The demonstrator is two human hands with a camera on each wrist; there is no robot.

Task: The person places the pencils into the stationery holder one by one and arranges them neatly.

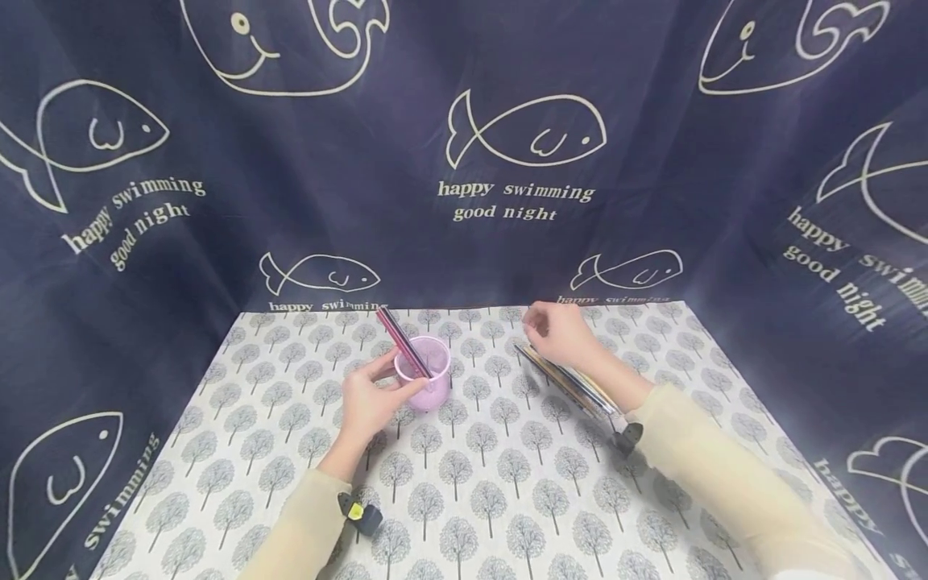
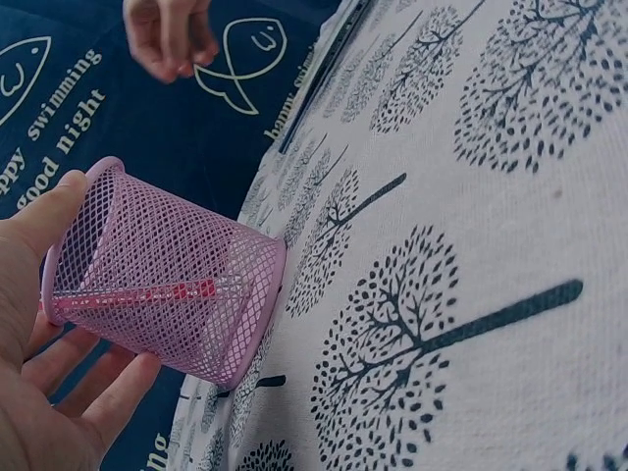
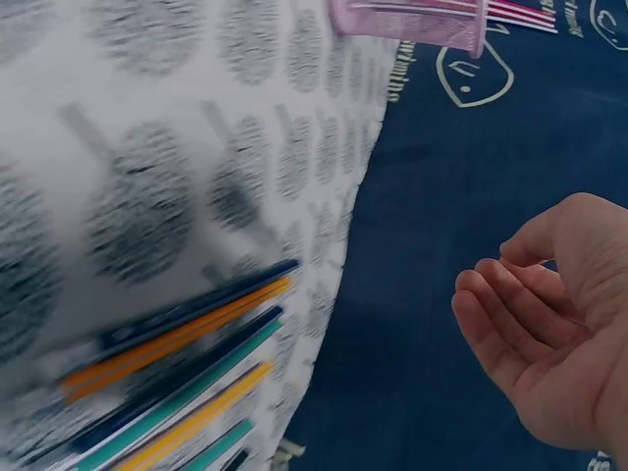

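A pink mesh pen cup [image 1: 435,396] stands on the cloth-covered table, gripped at its rim by my left hand [image 1: 368,403]. In the left wrist view the thumb lies at the rim of the cup [image 2: 186,265] and the other fingers bend round its side. Several pencils [image 1: 400,340] lean out of the cup toward the left. Over the far end of a row of loose pencils [image 1: 558,377] is my right hand [image 1: 557,332]. The right wrist view shows this hand [image 3: 549,324] with loosely curled fingers and nothing in them, beside blue, orange, teal and yellow pencils [image 3: 182,392].
The tablecloth [image 1: 486,483] is white with a grey tree print. Behind and on both sides hangs a dark blue curtain [image 1: 406,225] with fish drawings and lettering. A small black device [image 1: 360,515] is worn at the left wrist, another [image 1: 627,439] at the right.
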